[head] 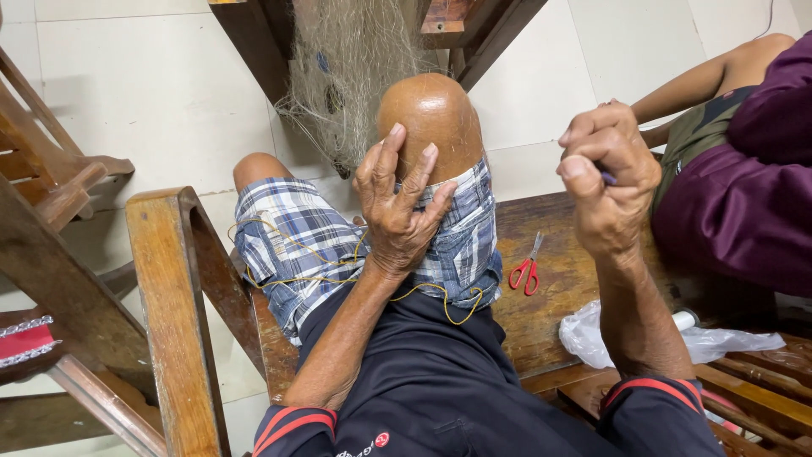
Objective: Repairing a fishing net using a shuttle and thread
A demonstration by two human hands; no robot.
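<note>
the person sits on a brown wooden bench [550,279], one bare knee [431,114] raised, plaid blue-and-white shorts [296,237] over both thighs. all places below are given relative to that raised knee.

left hand [399,207]: lies flat against the near side of the knee, just below the cap, fingers [387,152] spread and pointing up, palm over the hem of the shorts. it grips nothing that i can see.

thin yellow cord [292,275]: runs in loose loops across the shorts to the left of and below the knee, passes under the left wrist and curls out again below the knee toward the bench. whether the left hand touches it cannot be told.

right hand [605,182]: raised to the right of the knee, well apart from it, fingers curled tight into a near fist. a small dark tip shows between the fingers; what it is cannot be made out.

pale tangled fishing net [347,68]: hangs from dark wooden framing just beyond the knee, its lower edge close to the kneecap.

red-handled scissors [526,272]: lie on the bench, right of and below the knee, between the shorts and the right forearm.

crumpled clear plastic bag [592,338]: on the bench farther right and nearer, partly under the right forearm.

a second person in a purple garment [744,195] sits at far right.
</note>
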